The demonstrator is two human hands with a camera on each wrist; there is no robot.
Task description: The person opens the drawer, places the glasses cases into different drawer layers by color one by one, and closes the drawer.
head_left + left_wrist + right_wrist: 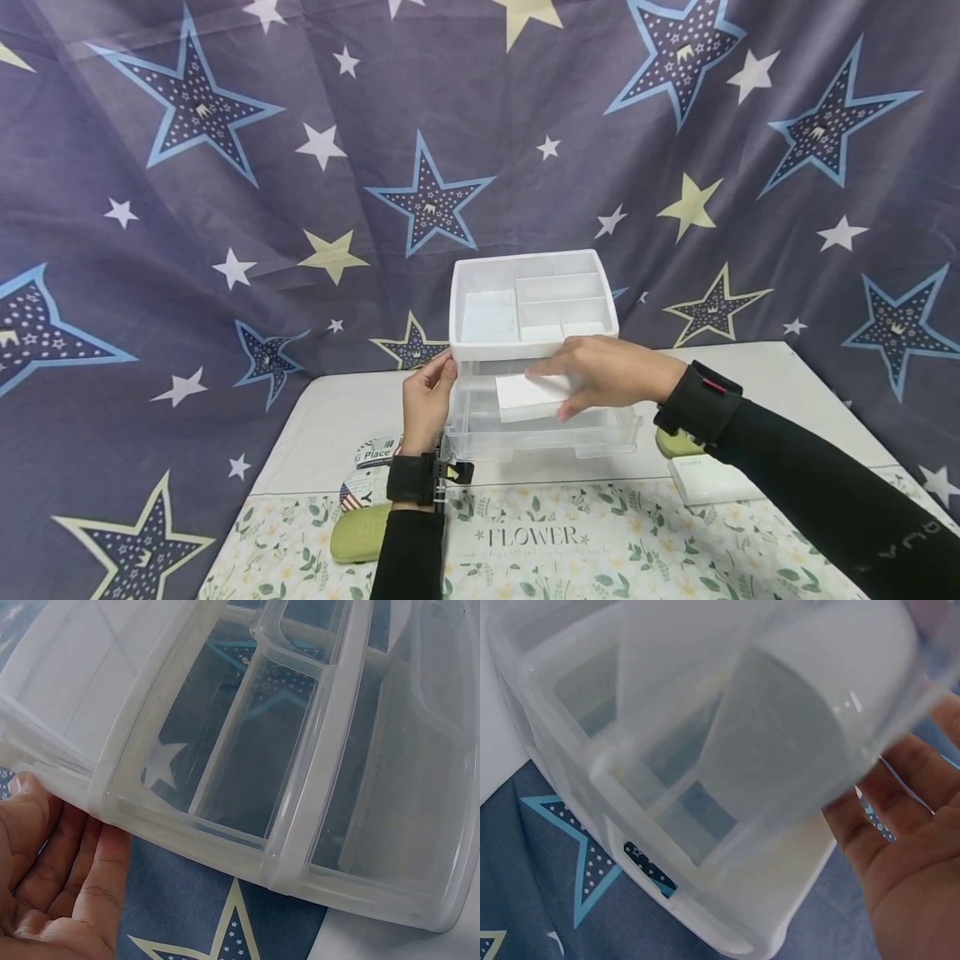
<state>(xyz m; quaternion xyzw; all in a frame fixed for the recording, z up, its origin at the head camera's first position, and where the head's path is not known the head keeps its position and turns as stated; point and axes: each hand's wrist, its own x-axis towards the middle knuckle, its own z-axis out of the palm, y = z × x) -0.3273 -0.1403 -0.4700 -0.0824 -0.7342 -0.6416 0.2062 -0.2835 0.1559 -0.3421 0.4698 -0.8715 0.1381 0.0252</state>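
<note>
A storage box [534, 348] with a white compartmented tray on top and clear drawers below stands mid-table. One clear drawer [480, 442] juts out toward me. My left hand [427, 400] grips the box's left side just below the white tray, its fingers against the edge in the left wrist view. My right hand [600, 375] holds a white box-like case [525, 398] between thumb and fingers, over the pulled-out drawer. In the right wrist view the white case [840, 675] shows through clear plastic, with fingers [900, 795] beside it.
On the left lie a green case [358, 533] and a printed item [367, 479] with lettering and a flag. On the right, near my forearm, lie another green case [677, 443] and a white item [712, 481]. A star-patterned curtain [247, 217] hangs behind the table.
</note>
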